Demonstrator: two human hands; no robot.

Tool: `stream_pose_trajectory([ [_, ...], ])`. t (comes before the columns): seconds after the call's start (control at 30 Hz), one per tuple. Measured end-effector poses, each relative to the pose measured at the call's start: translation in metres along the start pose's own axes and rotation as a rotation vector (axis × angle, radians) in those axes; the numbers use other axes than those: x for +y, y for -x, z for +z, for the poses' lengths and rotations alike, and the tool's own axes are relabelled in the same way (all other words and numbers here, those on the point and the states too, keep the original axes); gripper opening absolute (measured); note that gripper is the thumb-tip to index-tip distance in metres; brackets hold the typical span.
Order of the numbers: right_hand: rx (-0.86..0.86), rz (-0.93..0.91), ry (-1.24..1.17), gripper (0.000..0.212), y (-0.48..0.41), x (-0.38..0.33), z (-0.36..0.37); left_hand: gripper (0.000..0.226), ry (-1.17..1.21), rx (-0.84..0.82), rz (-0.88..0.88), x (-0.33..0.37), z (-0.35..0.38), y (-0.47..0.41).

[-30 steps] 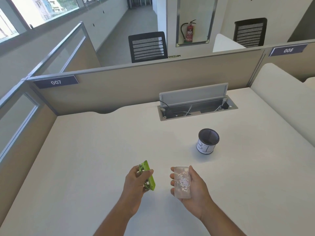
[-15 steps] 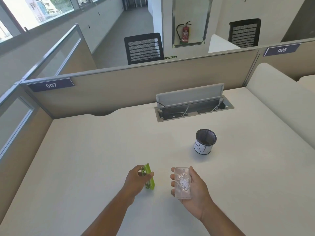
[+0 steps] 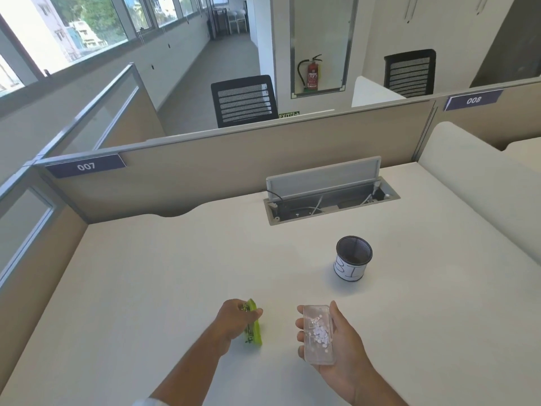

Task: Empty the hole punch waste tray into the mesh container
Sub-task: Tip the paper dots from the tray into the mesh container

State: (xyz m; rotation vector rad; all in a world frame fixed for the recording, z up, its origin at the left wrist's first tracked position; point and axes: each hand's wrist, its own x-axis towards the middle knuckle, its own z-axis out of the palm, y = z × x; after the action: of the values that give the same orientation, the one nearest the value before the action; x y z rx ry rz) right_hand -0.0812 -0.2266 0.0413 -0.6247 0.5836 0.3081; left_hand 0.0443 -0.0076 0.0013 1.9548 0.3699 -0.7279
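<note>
Head view, left hand (image 3: 234,319) grasping green hole punch (image 3: 255,326), right hand (image 3: 336,344) cradling waste tray (image 3: 318,335)

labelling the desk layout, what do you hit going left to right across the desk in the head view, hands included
left hand → green hole punch → clear waste tray with paper dots, resting in the right hand → mesh container, set farther back on the desk.
</note>
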Motion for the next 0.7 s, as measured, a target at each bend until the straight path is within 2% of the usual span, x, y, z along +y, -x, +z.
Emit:
stream_pose_trajectory([
  [0.07, -0.001, -0.003, 0.007, 0.07, 0.001, -0.002, 0.001, 0.024, 0.003, -0.005, -0.002, 0.001, 0.001, -0.001],
  [0.17, 0.014, -0.018, 0.02, 0.068, 0.005, -0.004, 0.003, 0.044, 0.023, 0.006, 0.002, 0.0, 0.003, 0.002],
  [0.23, 0.031, -0.028, 0.023, 0.065, 0.009, -0.007, 0.006, 0.061, 0.01, 0.078, 0.003, 0.002, 0.006, 0.008],
  [0.3, 0.059, -0.044, 0.037, 0.062, 0.013, -0.01, 0.008, 0.075, -0.17, 0.22, -0.008, 0.007, 0.01, 0.017],
  [0.37, 0.092, -0.07, 0.082, 0.058, 0.015, -0.015, 0.008, 0.075, -0.308, 0.351, 0.06, 0.017, 0.02, 0.031],
  [0.43, 0.14, -0.108, 0.147, 0.055, 0.016, -0.02, 0.008, 0.057, -0.248, 0.398, 0.211, 0.028, 0.033, 0.045],
  [0.47, 0.168, -0.131, 0.174, 0.053, 0.016, -0.023, 0.008, 0.042, -0.182, 0.366, 0.274, 0.033, 0.04, 0.051],
  [0.53, 0.221, -0.176, 0.223, 0.051, 0.015, -0.029, 0.007, 0.011, -0.026, 0.194, 0.318, 0.046, 0.055, 0.061],
  [0.6, 0.273, -0.206, 0.271, 0.047, 0.014, -0.038, 0.004, 0.015, 0.037, 0.03, 0.319, 0.06, 0.071, 0.067],
  [0.7, 0.31, -0.235, 0.329, 0.043, 0.01, -0.053, -0.001, 0.021, 0.082, -0.091, 0.317, 0.08, 0.089, 0.07],
])
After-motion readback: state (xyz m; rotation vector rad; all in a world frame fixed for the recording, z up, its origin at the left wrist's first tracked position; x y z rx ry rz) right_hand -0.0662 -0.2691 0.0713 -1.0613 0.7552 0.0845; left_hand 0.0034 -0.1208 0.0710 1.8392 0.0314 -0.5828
